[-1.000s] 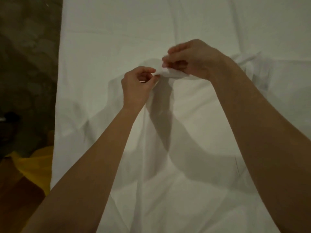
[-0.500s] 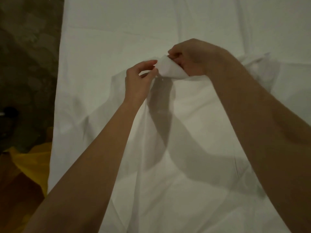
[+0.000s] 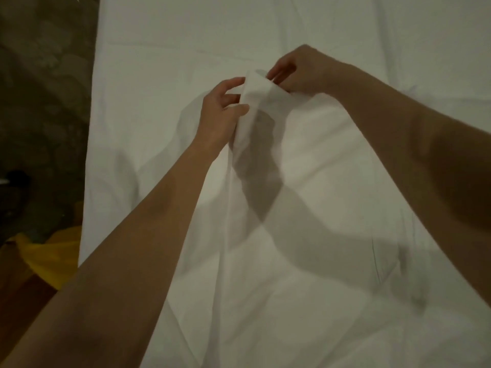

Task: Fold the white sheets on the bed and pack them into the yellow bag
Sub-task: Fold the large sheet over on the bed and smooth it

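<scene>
Both hands up over the bed (image 3: pixel 345 35), meeting on one raised corner of the white sheet (image 3: pixel 255 87). Left hand (image 3: pixel 221 112) pinches the fabric edge between thumb and fingers; right hand (image 3: pixel 297 70) has fingers curled into the corner fold from the far side. Rest of the sheet drapes down toward the person, ridge running along the left forearm (long axis toward the camera). Yellow bag (image 3: pixel 50 254) sits on the floor, low left, nearer the left hand. Both arms extended, wrists close together. Folding looks barely started.

Two hands, left hand (image 3: pixel 221 112) and right hand (image 3: pixel 300 70), one white sheet (image 3: pixel 265 235), one yellow bag (image 3: pixel 50 257).
</scene>
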The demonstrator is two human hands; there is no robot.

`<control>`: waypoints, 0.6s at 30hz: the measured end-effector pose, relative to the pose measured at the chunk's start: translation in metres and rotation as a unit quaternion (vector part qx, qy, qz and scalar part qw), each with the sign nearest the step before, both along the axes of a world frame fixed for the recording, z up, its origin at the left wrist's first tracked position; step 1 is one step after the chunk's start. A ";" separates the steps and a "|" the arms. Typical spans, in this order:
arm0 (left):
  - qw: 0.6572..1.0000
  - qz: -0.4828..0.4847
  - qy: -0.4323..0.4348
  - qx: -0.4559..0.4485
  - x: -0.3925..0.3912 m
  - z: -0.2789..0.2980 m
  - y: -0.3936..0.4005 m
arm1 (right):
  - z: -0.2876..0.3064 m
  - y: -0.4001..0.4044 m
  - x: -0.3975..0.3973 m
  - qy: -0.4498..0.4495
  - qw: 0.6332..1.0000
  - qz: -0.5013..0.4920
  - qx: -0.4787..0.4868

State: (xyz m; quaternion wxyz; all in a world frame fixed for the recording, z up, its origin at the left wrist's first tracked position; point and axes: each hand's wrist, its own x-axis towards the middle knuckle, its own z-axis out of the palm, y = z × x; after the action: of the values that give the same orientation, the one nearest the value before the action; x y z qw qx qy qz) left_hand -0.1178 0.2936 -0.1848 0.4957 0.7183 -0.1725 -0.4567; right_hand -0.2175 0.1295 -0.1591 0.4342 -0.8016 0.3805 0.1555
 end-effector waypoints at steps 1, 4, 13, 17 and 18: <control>1.000 -0.007 -0.009 -0.004 0.002 0.001 -0.002 | 0.000 0.001 0.002 0.002 1.000 0.016 0.021; 0.999 -0.038 -0.028 -0.015 0.009 0.004 -0.008 | 0.002 0.004 0.008 -0.017 0.998 0.024 0.054; 0.994 -0.089 -0.066 -0.005 0.029 0.004 -0.017 | 0.000 -0.012 -0.001 0.027 0.996 0.047 0.068; 0.992 -0.092 -0.088 -0.001 0.025 0.003 -0.017 | 0.007 -0.011 -0.002 -0.014 0.997 0.024 0.066; 0.991 -0.097 -0.090 -0.007 0.025 0.004 -0.018 | 0.009 -0.011 -0.004 -0.024 0.996 0.025 0.076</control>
State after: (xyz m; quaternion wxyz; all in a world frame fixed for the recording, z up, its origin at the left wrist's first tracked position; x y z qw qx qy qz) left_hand -0.0926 0.2752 -0.1812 0.4363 0.7331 -0.2885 -0.4347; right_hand -0.2211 0.1182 -0.1504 0.4990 -0.7790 0.3369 0.1751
